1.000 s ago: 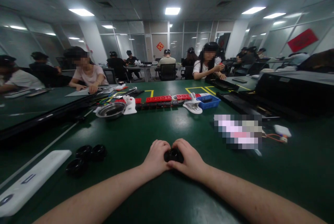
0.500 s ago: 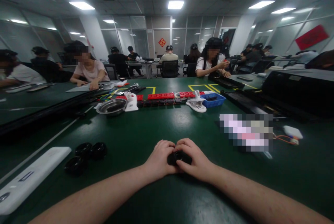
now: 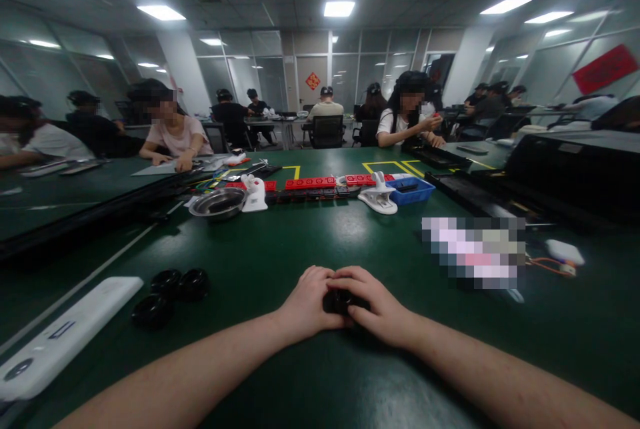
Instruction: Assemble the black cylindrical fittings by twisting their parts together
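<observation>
Both of my hands curl around a small glossy black round part (image 3: 344,301) just above the green table (image 3: 280,242). My left hand (image 3: 311,299) wraps its left side, the thumb along the near edge. From the right, my right hand (image 3: 374,301) grips it with the fingers over the top and the thumb at the front. Much of the part is covered by my fingers, so its full shape is hidden. To the left, three glossy black round ring-like pieces (image 3: 153,311) lie grouped on the table, apart from my hands.
A long white casing (image 3: 70,335) lies at left. Ahead stand a metal bowl (image 3: 219,204), white clamp-like pieces (image 3: 379,195), red blocks (image 3: 310,183) and a blue tray (image 3: 413,190). At right are a white box with wires (image 3: 565,252) and a black case (image 3: 565,175). Co-workers sit beyond.
The view has shifted slightly, so table items appear a little further right. Both hands keep hold of the black part, with the fingers only slightly moved.
</observation>
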`<state>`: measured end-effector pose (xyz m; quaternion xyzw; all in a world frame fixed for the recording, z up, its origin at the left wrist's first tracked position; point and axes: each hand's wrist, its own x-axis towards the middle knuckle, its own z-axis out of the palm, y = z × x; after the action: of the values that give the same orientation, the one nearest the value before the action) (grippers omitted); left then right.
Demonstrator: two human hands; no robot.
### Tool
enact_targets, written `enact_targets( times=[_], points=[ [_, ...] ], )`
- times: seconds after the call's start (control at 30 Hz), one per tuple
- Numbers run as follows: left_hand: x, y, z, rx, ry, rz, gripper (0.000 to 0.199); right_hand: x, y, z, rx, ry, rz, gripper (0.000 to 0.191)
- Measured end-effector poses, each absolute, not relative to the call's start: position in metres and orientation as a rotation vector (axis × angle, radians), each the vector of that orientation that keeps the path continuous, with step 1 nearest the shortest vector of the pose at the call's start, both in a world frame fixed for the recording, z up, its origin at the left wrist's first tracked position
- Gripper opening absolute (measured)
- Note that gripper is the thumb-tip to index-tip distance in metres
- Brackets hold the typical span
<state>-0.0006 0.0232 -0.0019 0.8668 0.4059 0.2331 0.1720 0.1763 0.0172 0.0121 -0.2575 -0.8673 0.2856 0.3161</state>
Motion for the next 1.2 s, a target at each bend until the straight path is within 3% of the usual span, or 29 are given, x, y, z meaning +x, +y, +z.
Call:
enact_targets(
  times=[0.13,0.33,0.43,0.53,0.7,0.87,1.1,1.2],
  points=[
    [-0.0017,0.0239,-0.0037,2.487,1.140,0.671,0.041,0.1774,0.0179,0.0072,-0.841,-2.187,0.712,0.041],
    [-0.0018,0.0229,-0.0022,2.480,1.154,0.669,0.049,0.1761,0.0183,0.0102,-0.798,-2.231,0.664,0.021],
    [-0.0014,0.0225,-0.0019,2.485,1.157,0.669,0.047,0.1765,0.0177,0.0120,-0.667,-2.277,0.709,0.034],
    [-0.0016,0.0223,-0.0015,2.497,1.147,0.657,0.040,0.1765,0.0184,0.0090,-0.800,-2.205,0.696,0.041],
    [-0.0022,0.0222,-0.0016,2.482,1.169,0.658,0.042,0.1760,0.0188,0.0079,-0.847,-2.201,0.669,0.024],
    [-0.0029,0.0229,-0.0042,2.482,1.176,0.646,0.040,0.1764,0.0176,0.0086,-0.740,-2.244,0.718,0.045],
    [-0.0029,0.0229,-0.0040,2.471,1.166,0.637,0.042,0.1752,0.0191,0.0087,-0.864,-2.222,0.653,0.024],
    [-0.0030,0.0227,-0.0041,2.468,1.180,0.630,0.047,0.1759,0.0190,0.0098,-0.713,-2.283,0.706,0.035]
  ],
)
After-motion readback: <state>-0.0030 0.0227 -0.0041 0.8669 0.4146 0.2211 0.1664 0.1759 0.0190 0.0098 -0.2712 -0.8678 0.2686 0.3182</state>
